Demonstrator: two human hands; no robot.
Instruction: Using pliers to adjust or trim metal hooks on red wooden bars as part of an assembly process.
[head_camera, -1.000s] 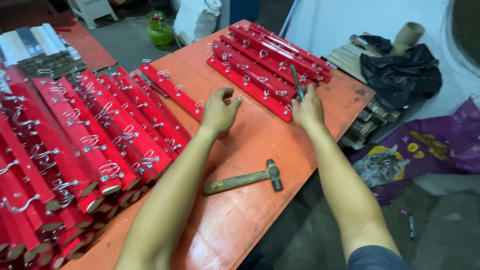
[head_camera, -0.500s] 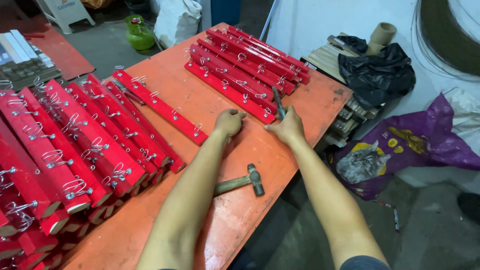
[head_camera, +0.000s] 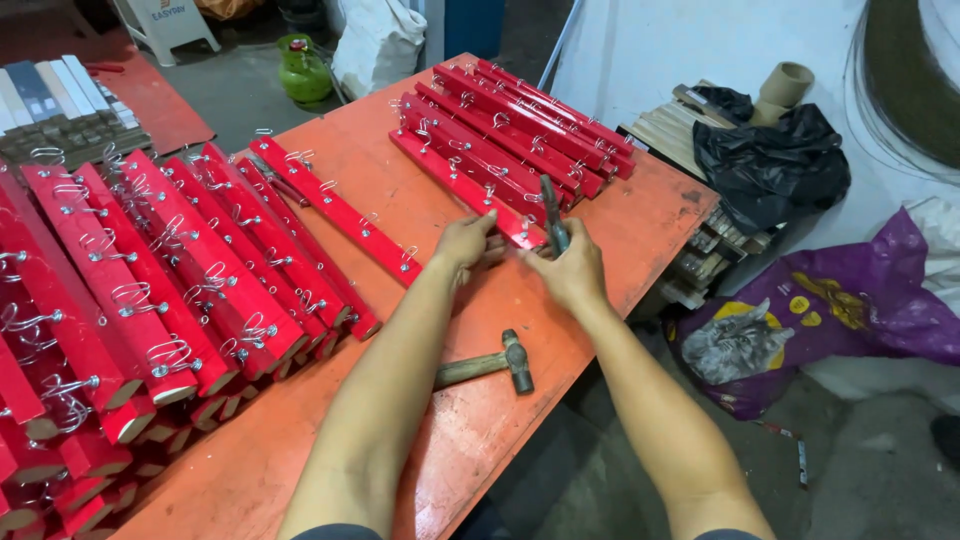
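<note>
Gripping the near end of a long red-painted wooden strip w/ wire hooks (head_camera: 470, 190), the left hand (head_camera: 465, 243) has its fingers curled together around the strip's tip, thumb on top. That strip lies at the near edge of a row of like red hooked strips (head_camera: 520, 130) on the far part of the orange flat tabletop (head_camera: 400, 170); its near end sits just beyond the grey-headed wooden-handled hammer (head_camera: 487, 365).

The right hand (head_camera: 572, 270) is just right of the left hand, almost touching it, fingers closed in a fist around dark metal pliers (head_camera: 552, 215), which stand upright w/ the nose pointing away from the person, over the strip's end. Whether the nose touches a hook can't be told.

The hammer lies flat on the tabletop, near both wrists, head to the right, touched by neither hand. Left of the hammer a single red strip (head_camera: 335, 205) lies diagonally, and beyond it, further left, a big stacked pile of red hooked strips (head_camera: 150, 290) covers that side. Right of the hammer, off the table, a purple printed bag (head_camera: 800, 320) rests on the floor, w/ a black plastic bag (head_camera: 765, 165) above it on stacked boards.
</note>
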